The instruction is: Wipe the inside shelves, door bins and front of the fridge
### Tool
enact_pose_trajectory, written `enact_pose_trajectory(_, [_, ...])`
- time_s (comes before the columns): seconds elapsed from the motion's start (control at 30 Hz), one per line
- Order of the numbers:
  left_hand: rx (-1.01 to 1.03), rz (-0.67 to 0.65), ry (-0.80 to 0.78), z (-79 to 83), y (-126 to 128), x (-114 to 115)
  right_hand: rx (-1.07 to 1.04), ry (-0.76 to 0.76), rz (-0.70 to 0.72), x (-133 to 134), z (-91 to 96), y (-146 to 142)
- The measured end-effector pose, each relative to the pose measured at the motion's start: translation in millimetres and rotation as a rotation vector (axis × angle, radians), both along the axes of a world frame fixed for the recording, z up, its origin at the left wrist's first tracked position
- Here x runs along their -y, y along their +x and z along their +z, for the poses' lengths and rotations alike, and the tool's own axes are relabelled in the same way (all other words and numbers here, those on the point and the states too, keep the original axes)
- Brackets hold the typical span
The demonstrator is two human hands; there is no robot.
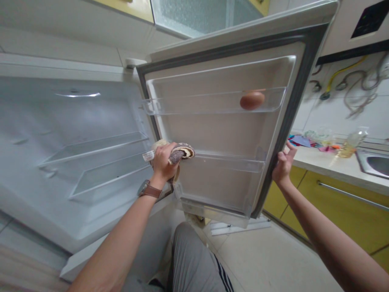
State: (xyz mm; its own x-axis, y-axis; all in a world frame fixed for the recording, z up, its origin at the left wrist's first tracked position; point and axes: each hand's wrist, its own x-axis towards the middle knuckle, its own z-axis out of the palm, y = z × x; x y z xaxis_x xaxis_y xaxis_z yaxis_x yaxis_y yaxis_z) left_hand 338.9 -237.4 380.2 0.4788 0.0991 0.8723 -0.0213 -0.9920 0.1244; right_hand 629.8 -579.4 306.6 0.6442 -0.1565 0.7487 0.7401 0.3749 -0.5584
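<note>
My left hand (163, 162), with a brown-strapped watch on its wrist, is closed round a bunched brown and cream cloth (182, 152). The cloth lies at the hinge side of the open fridge door (209, 134), by the left end of the middle door shelf (231, 163). At the door's free edge, my right hand (283, 165) grips the rim beside the dark rubber seal (278, 138). A brown egg (252, 99) sits in the upper clear door shelf (197, 104), towards its right end.
Glass shelves (100, 148) cross the fridge interior (75, 113) on the left. Right of the door are yellow cabinets (337, 202), a counter (316, 160) with a bottle of yellowish liquid (352, 142), and a sink (375, 162). My grey-trousered knee (191, 251) is below the door.
</note>
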Motion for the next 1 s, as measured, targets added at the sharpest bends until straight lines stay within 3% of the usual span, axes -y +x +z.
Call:
enact_pose_trajectory(0.37, [0.065, -0.039, 0.009, -5.7, -1.3, -10.3, 0.025, 0.007, 0.002, 2.6, 5.1, -26.0])
enact_pose_trajectory(0.7, [0.081, -0.050, -0.029, -11.5, -12.4, -25.8, 0.055, 0.005, -0.067, 8.8, 3.7, -66.3])
enact_pose_trajectory(1.0, [0.078, -0.083, -0.042, -11.3, -18.0, -28.5, 0.084, 0.002, -0.095, 12.4, 0.9, -79.2])
